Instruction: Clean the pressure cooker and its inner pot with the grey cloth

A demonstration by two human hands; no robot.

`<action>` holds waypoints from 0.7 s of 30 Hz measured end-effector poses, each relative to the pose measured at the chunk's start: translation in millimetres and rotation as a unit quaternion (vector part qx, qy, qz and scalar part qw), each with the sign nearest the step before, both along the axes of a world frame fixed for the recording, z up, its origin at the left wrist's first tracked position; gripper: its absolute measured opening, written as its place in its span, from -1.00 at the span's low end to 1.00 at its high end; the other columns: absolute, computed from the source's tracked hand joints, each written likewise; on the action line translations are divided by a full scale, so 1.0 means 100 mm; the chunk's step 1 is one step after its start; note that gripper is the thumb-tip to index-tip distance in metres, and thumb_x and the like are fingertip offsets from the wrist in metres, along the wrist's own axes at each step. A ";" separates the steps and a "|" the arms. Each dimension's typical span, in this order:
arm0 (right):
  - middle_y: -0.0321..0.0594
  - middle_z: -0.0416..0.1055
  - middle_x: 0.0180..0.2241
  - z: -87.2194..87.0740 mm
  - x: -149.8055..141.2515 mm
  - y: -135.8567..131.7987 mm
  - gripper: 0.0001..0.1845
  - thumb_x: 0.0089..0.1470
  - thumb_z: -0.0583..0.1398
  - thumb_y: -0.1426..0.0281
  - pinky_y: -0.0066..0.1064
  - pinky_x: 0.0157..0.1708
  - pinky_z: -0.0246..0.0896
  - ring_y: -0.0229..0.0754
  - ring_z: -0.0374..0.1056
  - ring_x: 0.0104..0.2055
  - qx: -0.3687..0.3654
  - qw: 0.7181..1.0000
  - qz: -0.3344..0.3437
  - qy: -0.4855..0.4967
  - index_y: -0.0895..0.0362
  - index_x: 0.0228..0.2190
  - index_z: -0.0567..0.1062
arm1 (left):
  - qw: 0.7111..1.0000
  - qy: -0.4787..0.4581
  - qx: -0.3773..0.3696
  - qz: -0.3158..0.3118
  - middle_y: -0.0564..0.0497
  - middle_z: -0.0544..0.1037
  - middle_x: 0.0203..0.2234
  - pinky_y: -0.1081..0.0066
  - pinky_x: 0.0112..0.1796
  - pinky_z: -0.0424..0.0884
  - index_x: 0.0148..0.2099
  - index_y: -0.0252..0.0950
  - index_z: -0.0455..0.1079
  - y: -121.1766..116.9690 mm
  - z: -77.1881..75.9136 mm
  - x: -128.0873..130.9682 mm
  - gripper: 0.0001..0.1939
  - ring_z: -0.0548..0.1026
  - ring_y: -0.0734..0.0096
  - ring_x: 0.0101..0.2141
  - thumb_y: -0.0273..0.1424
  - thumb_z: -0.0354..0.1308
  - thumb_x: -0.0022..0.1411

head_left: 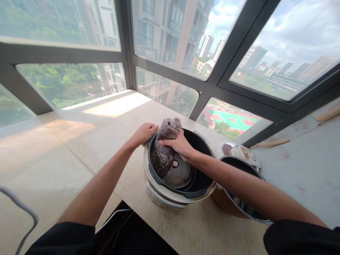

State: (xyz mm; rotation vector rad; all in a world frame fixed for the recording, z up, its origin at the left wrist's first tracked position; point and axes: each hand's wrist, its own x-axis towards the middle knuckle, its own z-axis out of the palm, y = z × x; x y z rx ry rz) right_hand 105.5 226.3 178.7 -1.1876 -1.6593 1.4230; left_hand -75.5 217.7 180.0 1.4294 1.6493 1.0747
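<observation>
An electric cooker [154, 193] with a white body stands on the counter, uncovered. Inside its dark cavity shows a round metal heating plate [182, 175] with a small button at the centre. My right hand [180, 144] is closed around a bunched brown cloth [162, 156]. The cloth hangs down into the cavity along its left wall and covers part of the plate. At the far left rim my left hand [145, 134] is closed on the cooker's edge; its fingertips are partly hidden.
To the right, partly under my right forearm, stands a dark-lined pot [240, 161]. Behind it is a white appliance part [245, 152] with a maroon panel. Windows [170, 85] border the counter [69, 141]. A grey cable [23, 207] curves at the lower left.
</observation>
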 end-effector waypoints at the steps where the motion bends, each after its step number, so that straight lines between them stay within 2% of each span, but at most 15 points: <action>1: -0.13 0.35 0.00 0.03 -0.05 -0.05 -0.14 -0.28 0.41 0.32 -0.15 0.08 0.31 -0.03 0.35 0.07 -0.006 1.000 0.008 -0.012 0.09 0.03 0.15 | 1.000 -0.012 0.010 -0.019 0.04 0.41 -0.62 0.37 -0.40 0.28 -0.57 -0.27 0.33 0.00 0.00 -0.01 -0.67 0.34 0.32 -0.48 -0.14 0.18 0.05; 3: -0.17 0.34 -0.04 0.10 -0.11 -0.17 -0.16 -0.32 0.40 0.39 -0.18 0.05 0.31 -0.05 0.35 0.03 0.005 0.998 0.048 -0.033 0.10 0.01 0.17 | 0.998 -0.035 0.028 -0.045 0.05 0.38 -0.62 0.37 -0.40 0.26 -0.56 -0.27 0.30 0.01 -0.02 -0.03 -0.69 0.30 0.34 -0.47 -0.15 0.21 -0.02; 5: -0.22 0.35 -0.09 0.17 -0.08 -0.28 -0.20 -0.31 0.36 0.44 -0.20 0.01 0.31 -0.06 0.35 -0.02 0.033 0.991 0.118 -0.049 0.11 0.01 0.21 | 0.997 -0.055 0.032 -0.049 0.07 0.34 -0.63 0.38 -0.42 0.22 -0.57 -0.26 0.25 0.03 -0.05 -0.04 -0.65 0.24 0.38 -0.49 -0.12 0.23 -0.06; 8: -0.27 0.39 -0.14 0.24 0.04 -0.39 -0.26 -0.28 0.35 0.45 -0.22 -0.03 0.29 -0.08 0.36 -0.07 0.058 0.972 0.216 -0.077 0.10 0.00 0.27 | 0.998 -0.052 0.012 -0.032 0.09 0.25 -0.67 0.40 -0.48 0.12 -0.58 -0.26 0.22 0.04 -0.08 -0.04 -0.59 0.18 0.43 -0.54 -0.04 0.16 0.03; 12: -0.26 0.45 -0.11 0.33 0.22 -0.47 -0.31 -0.21 0.36 0.40 -0.23 -0.03 0.29 -0.06 0.39 -0.09 0.121 0.937 0.303 -0.128 0.07 0.01 0.34 | 0.999 -0.037 -0.020 -0.006 0.06 0.38 -0.62 0.41 -0.44 0.18 -0.49 -0.31 0.43 0.02 -0.06 -0.02 -0.58 0.28 0.42 -0.52 -0.05 0.10 0.11; 14: -0.22 0.48 -0.10 0.38 0.26 -0.50 -0.34 -0.15 0.34 0.37 -0.22 -0.06 0.31 -0.03 0.42 -0.11 0.171 0.918 0.319 -0.163 0.07 0.03 0.35 | 0.998 -0.054 -0.035 0.001 0.04 0.46 -0.58 0.40 -0.41 0.23 -0.39 -0.34 0.53 0.02 -0.06 -0.01 -0.56 0.34 0.39 -0.49 -0.03 0.13 0.11; 16: -0.14 0.47 -0.03 0.41 0.26 -0.53 -0.28 -0.07 0.31 0.33 -0.19 -0.05 0.32 0.02 0.44 -0.08 0.224 0.898 0.326 -0.192 0.06 0.15 0.29 | 0.997 -0.067 -0.043 0.009 0.02 0.49 -0.56 0.40 -0.40 0.25 -0.34 -0.36 0.57 0.02 -0.09 -0.02 -0.53 0.36 0.37 -0.48 -0.01 0.16 0.09; 19: -0.01 0.38 0.10 0.43 0.16 -0.53 -0.09 0.05 0.24 0.31 -0.13 -0.01 0.32 0.08 0.45 -0.01 0.298 0.864 0.319 -0.251 0.05 0.35 0.00 | 0.995 -0.095 -0.030 -0.007 0.01 0.49 -0.57 0.40 -0.43 0.26 -0.37 -0.36 0.55 0.03 -0.15 -0.06 -0.52 0.36 0.37 -0.48 0.01 0.21 0.05; 21: 0.05 0.31 0.13 0.42 0.06 -0.48 -0.05 0.10 0.19 0.30 -0.12 -0.04 0.34 0.10 0.45 -0.02 0.343 0.838 0.285 -0.314 0.06 0.40 -0.11 | 0.991 -0.130 0.000 -0.040 -0.01 0.52 -0.53 0.40 -0.39 0.31 -0.40 -0.35 0.53 0.02 -0.20 -0.11 -0.55 0.40 0.34 -0.44 0.01 0.27 -0.01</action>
